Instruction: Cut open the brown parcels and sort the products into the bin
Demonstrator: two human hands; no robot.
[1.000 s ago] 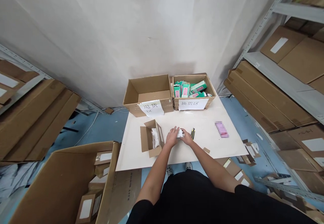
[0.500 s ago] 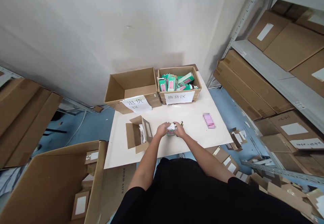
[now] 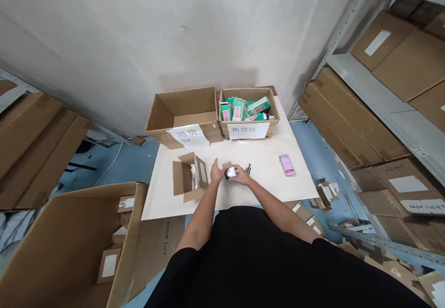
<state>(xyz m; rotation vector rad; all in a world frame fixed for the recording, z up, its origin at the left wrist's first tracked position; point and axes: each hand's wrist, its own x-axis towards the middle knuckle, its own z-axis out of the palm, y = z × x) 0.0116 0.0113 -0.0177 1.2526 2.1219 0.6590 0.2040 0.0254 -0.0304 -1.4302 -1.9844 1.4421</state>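
My right hand is closed around a small box just above the table, near its middle. The box shows a white face, a dark part on its left and a tan flap at the top. Close by on the left, my left hand has its fingers stretched out, apart from the box or barely touching it. A yellow and black cutter-like tool lies right of my right hand. Left of my hands, an open carton on its side holds white papers or packets.
Behind stand a large open carton and another carton full of green and pink boxes; both bear handwritten paper signs. A blurred pink item lies on the table's right. Shelves with cartons flank the right side; a big carton stands lower left.
Both hands were together on the box; now my left hand has come away with its fingers extended. The box has turned and shifted slightly left in my right hand, uncovering the yellow and black tool.
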